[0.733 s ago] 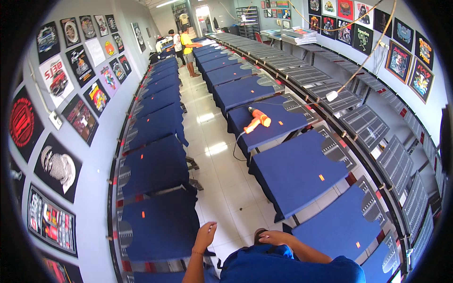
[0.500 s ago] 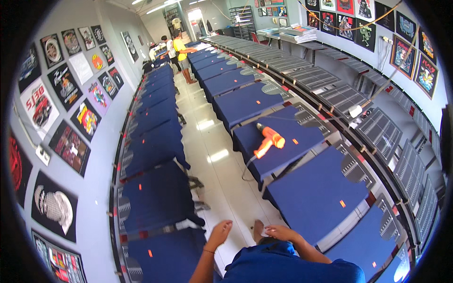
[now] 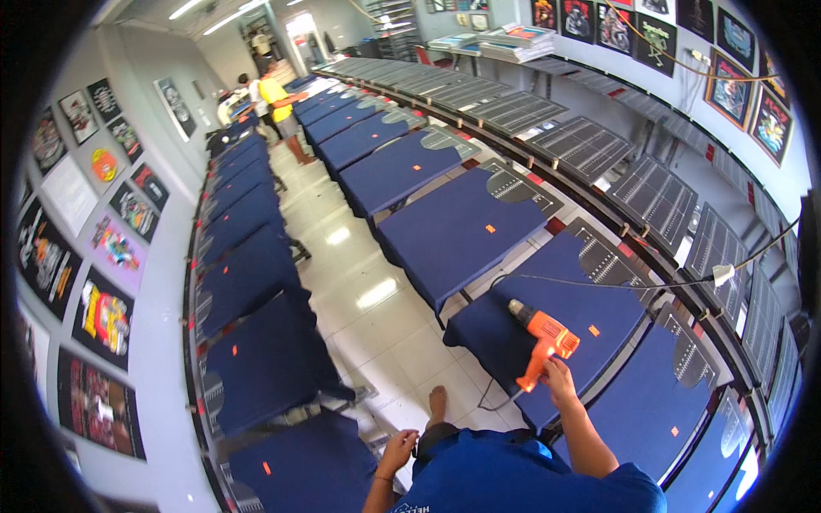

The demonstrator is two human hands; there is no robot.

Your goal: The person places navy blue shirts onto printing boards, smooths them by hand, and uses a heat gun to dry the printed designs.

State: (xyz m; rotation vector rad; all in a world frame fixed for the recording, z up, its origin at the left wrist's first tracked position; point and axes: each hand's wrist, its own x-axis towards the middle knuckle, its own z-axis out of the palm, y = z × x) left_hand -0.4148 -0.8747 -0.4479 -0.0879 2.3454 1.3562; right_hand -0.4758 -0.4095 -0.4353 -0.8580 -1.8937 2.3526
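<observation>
Head view. R hand (image 3: 561, 384) is meeting the grip end of an orange heat gun (image 3: 554, 333); fingers are curling, but whether they're closing on the grip, can't tell. Gun is lying on a navy cloth (image 3: 560, 301), draped over the R-hand counter (image 3: 609, 255), nozzle pointing to upper L. L hand (image 3: 398, 451) is hanging at waist level, well apart from gun, fingers bending loosely; whether they're pinching anything, can't tell. Change vs. approx. 0.5 s ago: R hand is no longer hovering near the waist but reaching the gun; i.e., work is apparently passing from approach to contact. Thin black cord (image 3: 590, 280) is crossing the same cloth twd. a white plug (image 3: 723, 274). Co-worker in yellow top (image 3: 275, 97) is standing farther down the aisle.
</observation>
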